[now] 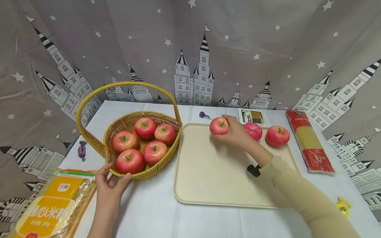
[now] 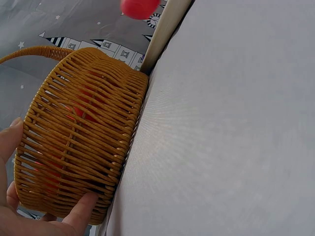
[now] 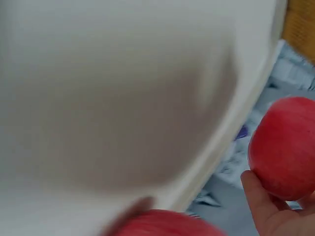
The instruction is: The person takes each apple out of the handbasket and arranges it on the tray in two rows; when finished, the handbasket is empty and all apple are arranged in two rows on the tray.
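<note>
Grey fabric (image 1: 238,43) printed with castles and stars is hanging behind a table (image 1: 146,205) wearing a white cloth, on which a cream tray (image 1: 220,185) is lying. Well left of the tray, a yellow packet (image 1: 47,205) is crossing the table's near edge, and a purple-wrapped sweet (image 1: 81,150) is resting behind it. Just left of the tray, a wicker basket (image 1: 143,175) is standing and holding five red apples (image 1: 131,161). At its near side the left hand (image 1: 108,190) is touching the wicker, its grip spreading loosely. Behind the tray, a purple lollipop (image 1: 203,114) is lying on the cloth. Over the tray's far side, the right hand (image 1: 237,132) is pinching an apple (image 1: 219,126), its grip closing firmly round it. Behind the tray, a small card (image 1: 251,116) is lying flat. On the tray's far right, a pink apple (image 1: 253,131) and a red apple (image 1: 277,136) are sitting. Right of the tray, a red packet (image 1: 309,140) is lying lengthwise and a yellow sweet (image 1: 343,206) is resting nearer.
</note>
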Available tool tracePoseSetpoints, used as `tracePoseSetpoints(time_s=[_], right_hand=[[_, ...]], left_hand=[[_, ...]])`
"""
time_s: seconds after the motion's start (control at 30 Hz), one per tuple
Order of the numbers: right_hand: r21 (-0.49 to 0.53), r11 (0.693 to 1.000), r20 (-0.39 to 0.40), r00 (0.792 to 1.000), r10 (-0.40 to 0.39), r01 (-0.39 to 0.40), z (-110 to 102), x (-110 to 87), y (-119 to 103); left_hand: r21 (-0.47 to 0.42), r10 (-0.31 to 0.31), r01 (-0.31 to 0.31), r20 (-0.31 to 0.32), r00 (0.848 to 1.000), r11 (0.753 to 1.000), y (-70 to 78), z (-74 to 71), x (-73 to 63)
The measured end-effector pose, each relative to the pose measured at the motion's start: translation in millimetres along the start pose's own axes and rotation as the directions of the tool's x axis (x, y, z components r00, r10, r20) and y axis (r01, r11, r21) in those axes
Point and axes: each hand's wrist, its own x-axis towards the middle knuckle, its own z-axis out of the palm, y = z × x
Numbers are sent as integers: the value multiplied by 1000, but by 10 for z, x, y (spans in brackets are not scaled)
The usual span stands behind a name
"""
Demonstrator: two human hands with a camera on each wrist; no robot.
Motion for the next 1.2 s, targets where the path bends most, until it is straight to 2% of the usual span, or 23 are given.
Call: tracePoseSetpoints(time_s=[0.17,0.37,0.57,0.67,0.8,0.87,0.97,1.1,1.2], right_hand=[[29,998,19,999,47,-47,17,45,179],[-25,997,63,996,68,-67,1,15,234],[-119,991,95,992,78,-66,5,-29,213],[-165,986,64,997,33,-22,32,-18,125],[-181,978,11,995,-104,104,125,-3,-154],[-171,967,7,982,-188,187,196,-7,-329],[-155,945,42,958,-283,286,327,-19,-600],[-108,923,170,922,-349,370,545,-29,-973],[-93,895,272,876,-399,437,743,-8,-1217]], left_hand=[[17,-2,2,-1,1000,1000,1,-12,1],[3,5,-5,-1,1000,1000,0,-25,0],[34,3,-4,3,1000,999,-1,-21,-7],[39,-1,1,6,1000,999,9,-15,-8],[53,-13,13,8,1000,999,17,-12,-12],[59,-18,18,8,1000,998,17,-11,-14],[50,-14,13,8,1000,999,16,-6,-15],[27,1,-2,7,1000,1000,16,-5,-15],[18,3,-3,5,1000,1000,20,-9,-17]])
